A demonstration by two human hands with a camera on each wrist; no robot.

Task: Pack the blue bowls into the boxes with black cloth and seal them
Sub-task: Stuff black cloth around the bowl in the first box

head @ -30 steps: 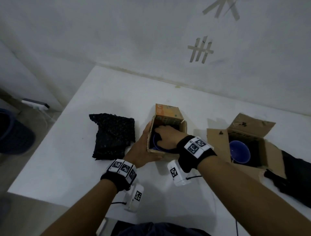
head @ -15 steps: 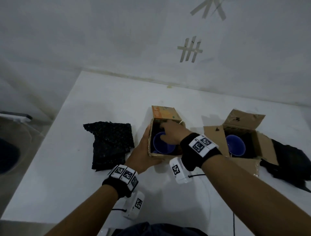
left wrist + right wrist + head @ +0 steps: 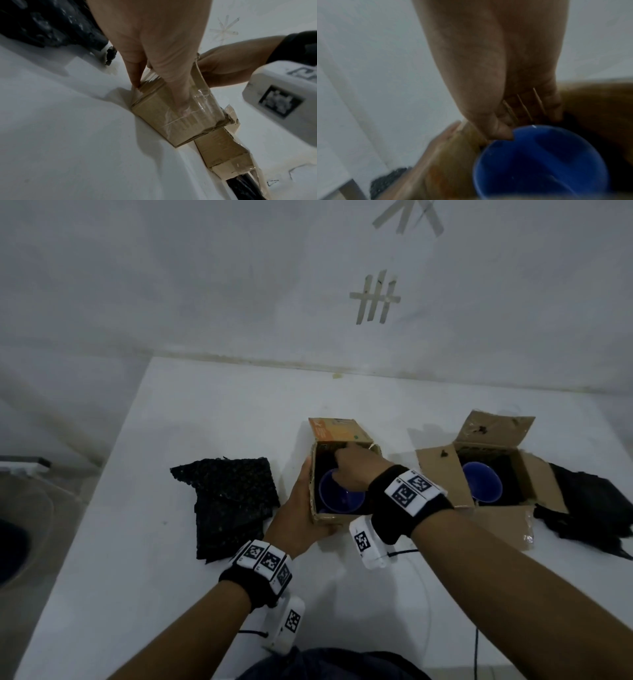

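The head view looks forward and down from above and behind both forearms, taking in the whole white table [image 3: 191, 412] and the wall past the hands, so it stands farthest back. The left wrist view looks along the left hand [image 3: 154, 44] from very close and low by the table, at the outer side of the small box [image 3: 178, 119] that this hand grips. The right wrist view, blurred, looks down along the right hand [image 3: 498, 70] into that same box at the blue bowl [image 3: 542, 165]; all three views share this box.
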